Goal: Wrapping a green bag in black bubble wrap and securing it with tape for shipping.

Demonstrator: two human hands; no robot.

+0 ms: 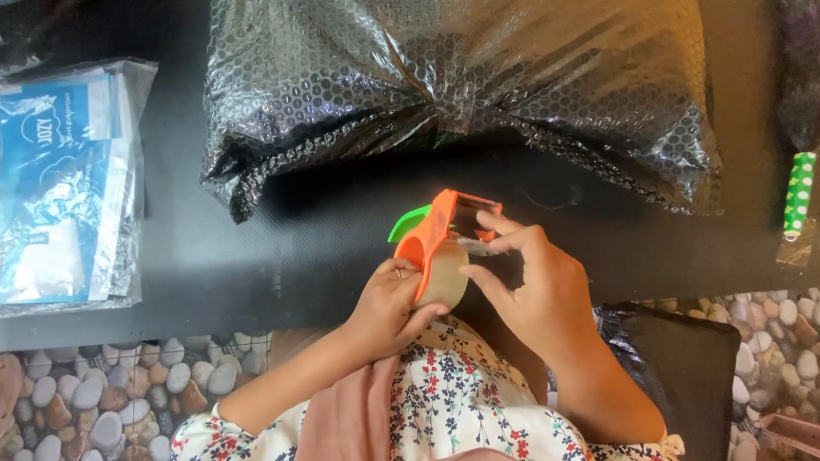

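My left hand (386, 309) grips an orange tape dispenser (437, 235) with a green tab and a roll of clear tape (447, 277), held just above the near edge of a black table (262, 248). My right hand (534, 287) pinches the end of the tape at the dispenser's front, thumb and fingers closed on it. Beyond the dispenser lies a large parcel wrapped in black bubble wrap (452, 68), apart from both hands.
A clear plastic bag holding blue and white packets (53, 183) lies at the table's left. A brush with a green dotted handle (799, 188) rests at the far right. Pebble-patterned flooring (74, 409) shows below. A black cushion (692, 370) sits by my right arm.
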